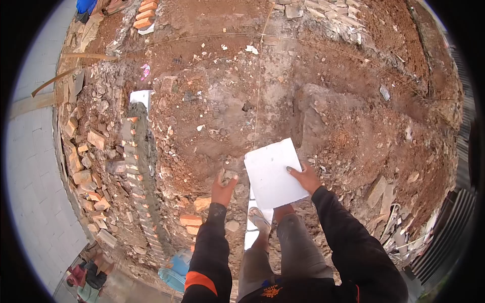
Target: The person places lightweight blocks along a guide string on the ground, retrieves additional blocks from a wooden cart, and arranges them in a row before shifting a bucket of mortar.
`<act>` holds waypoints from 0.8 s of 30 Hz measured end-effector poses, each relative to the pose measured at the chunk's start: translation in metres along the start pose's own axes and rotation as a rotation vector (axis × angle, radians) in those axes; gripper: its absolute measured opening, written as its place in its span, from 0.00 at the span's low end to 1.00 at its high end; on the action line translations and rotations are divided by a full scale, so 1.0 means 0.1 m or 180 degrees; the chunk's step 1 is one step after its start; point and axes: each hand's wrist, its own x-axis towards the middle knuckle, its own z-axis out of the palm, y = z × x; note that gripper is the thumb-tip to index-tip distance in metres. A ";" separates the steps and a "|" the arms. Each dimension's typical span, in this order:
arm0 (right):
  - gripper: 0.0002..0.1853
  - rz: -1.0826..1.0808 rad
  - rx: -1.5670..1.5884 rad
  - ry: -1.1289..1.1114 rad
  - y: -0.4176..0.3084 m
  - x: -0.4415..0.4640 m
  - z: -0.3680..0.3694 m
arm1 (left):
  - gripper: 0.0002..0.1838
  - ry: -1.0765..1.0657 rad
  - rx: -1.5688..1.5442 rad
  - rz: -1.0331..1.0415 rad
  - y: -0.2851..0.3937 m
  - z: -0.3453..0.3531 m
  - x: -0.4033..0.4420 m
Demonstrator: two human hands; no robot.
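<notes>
A white rectangular panel (274, 174), with small dark specks on its face and a rough lower edge, is held up in front of my legs. My right hand (306, 179) grips its right side, thumb on the near face and fingers behind. To the left of the panel, and apart from it, my left hand (224, 190) is raised with thumb and fingers spread, holding nothing. Beneath the panel, a strip of white pieces (251, 237) lies on the ground by my sandalled foot (259, 218). The panel hides part of this strip.
A low brick wall with wet mortar (137, 151) runs along the left, a white piece (141, 97) at its far end. Loose bricks (191, 220) and a blue basin (175, 272) lie nearby. Strings (258, 91) cross the rubble. People (91, 278) are at lower left and top left.
</notes>
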 end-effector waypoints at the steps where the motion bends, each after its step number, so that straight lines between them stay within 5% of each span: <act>1: 0.34 -0.0021 -0.0116 0.0463 0.11 0.35 -0.01 | 0.41 0.0516 -0.0122 0.0131 -0.22 0.07 0.00; 5: 0.49 -0.0014 -0.1002 0.2151 0.45 1.75 -0.05 | 0.26 0.0138 -0.0428 -0.0787 -1.49 0.15 -0.37; 8: 0.51 0.0135 -0.1017 0.2144 0.40 2.46 -0.17 | 0.26 0.0196 0.0187 -0.1396 -2.08 0.03 -0.80; 10: 0.49 -0.0111 -0.0847 0.2161 0.53 2.82 -0.21 | 0.26 0.0531 -0.0454 -0.1733 -2.76 -0.05 -1.13; 13: 0.48 -0.0251 -0.0309 0.1533 0.81 3.18 -0.32 | 0.27 0.0492 -0.0397 -0.2585 -2.53 -0.06 -1.18; 15: 0.44 0.0005 -0.0929 0.1383 0.98 3.41 -0.27 | 0.28 0.0503 -0.0399 -0.2635 -2.56 0.00 -1.13; 17: 0.42 -0.0188 -0.2478 0.2153 1.23 3.62 -0.10 | 0.29 0.0510 -0.0421 -0.2660 -2.63 0.05 -1.11; 19: 0.42 -0.0382 -0.2023 0.1943 0.91 3.63 -0.05 | 0.30 0.0258 -0.0224 -0.2517 -2.82 0.14 -0.99; 21: 0.43 -0.0398 -0.3086 0.1745 0.70 3.75 0.00 | 0.28 0.0239 0.0211 -0.2157 -3.17 0.25 -0.99; 24: 0.51 -0.0668 -0.3518 0.1531 0.51 4.38 -0.14 | 0.31 0.0451 -0.0864 -0.2631 -2.66 0.53 -0.74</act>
